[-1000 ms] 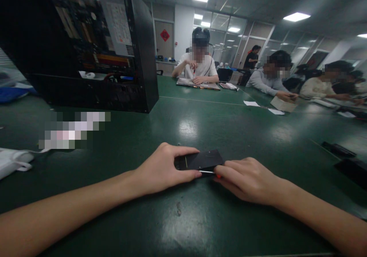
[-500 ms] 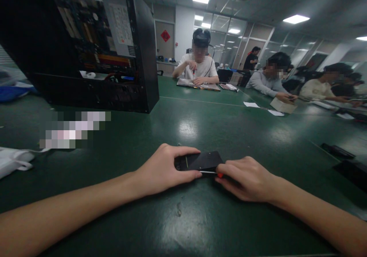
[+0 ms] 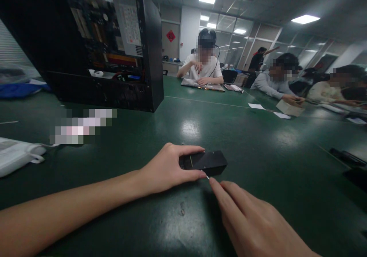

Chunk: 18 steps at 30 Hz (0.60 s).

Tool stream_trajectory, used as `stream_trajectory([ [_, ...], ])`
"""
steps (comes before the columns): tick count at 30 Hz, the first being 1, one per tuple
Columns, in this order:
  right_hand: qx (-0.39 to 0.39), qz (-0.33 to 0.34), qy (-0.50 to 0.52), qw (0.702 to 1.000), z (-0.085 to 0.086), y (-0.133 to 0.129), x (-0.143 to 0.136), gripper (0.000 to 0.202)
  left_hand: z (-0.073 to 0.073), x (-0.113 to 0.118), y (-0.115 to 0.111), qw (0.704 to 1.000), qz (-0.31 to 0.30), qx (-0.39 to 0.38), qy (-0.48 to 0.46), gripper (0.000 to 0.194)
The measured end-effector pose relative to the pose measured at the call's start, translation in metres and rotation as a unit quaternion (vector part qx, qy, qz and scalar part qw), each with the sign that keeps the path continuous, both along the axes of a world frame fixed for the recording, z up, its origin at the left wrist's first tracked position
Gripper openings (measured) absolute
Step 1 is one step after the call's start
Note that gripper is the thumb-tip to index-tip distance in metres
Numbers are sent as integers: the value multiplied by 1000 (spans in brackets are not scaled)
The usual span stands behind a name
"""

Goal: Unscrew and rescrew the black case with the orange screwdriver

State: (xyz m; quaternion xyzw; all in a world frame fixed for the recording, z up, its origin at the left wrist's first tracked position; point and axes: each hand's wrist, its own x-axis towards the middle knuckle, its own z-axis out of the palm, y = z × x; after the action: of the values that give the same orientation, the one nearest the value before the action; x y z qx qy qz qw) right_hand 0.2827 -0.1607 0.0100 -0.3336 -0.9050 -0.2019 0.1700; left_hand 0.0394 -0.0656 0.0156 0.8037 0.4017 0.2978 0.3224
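Note:
A small black box-shaped device [image 3: 210, 161] rests on the green table [image 3: 137, 222] in front of me. My left hand [image 3: 169, 167] grips its left end, thumb along the near side and fingers along the far side. Closed around a thin tool is my right hand [image 3: 246, 215], just nearer to me than the device. The tool's thin metal shaft [image 3: 207, 176] shows between my right fingertips and the device's near edge, by my left thumb. Its handle is hidden by my right hand.
An open black computer case [image 3: 155, 58] stands at the back left. A white item [image 3: 17, 157] with a strap lies at the left edge. Across the table sit several people, one in a white shirt [image 3: 212, 66]. Dark objects [image 3: 346, 157] lie at the right.
My right hand has moved nearer to me and turned, so the tool now slants and its orange-red handle is hidden. The device's right end is uncovered. The view has shifted slightly.

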Motion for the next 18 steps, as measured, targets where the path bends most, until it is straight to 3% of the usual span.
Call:
stream_trajectory([
  [8,5,-31,-41,999,4,3,-5,50,4,-4,2,999,-29,18,23,57],
  [18,29,-14,-19,999,6,4,-11,50,12,-2,0,1000,-12,19,6,52],
])
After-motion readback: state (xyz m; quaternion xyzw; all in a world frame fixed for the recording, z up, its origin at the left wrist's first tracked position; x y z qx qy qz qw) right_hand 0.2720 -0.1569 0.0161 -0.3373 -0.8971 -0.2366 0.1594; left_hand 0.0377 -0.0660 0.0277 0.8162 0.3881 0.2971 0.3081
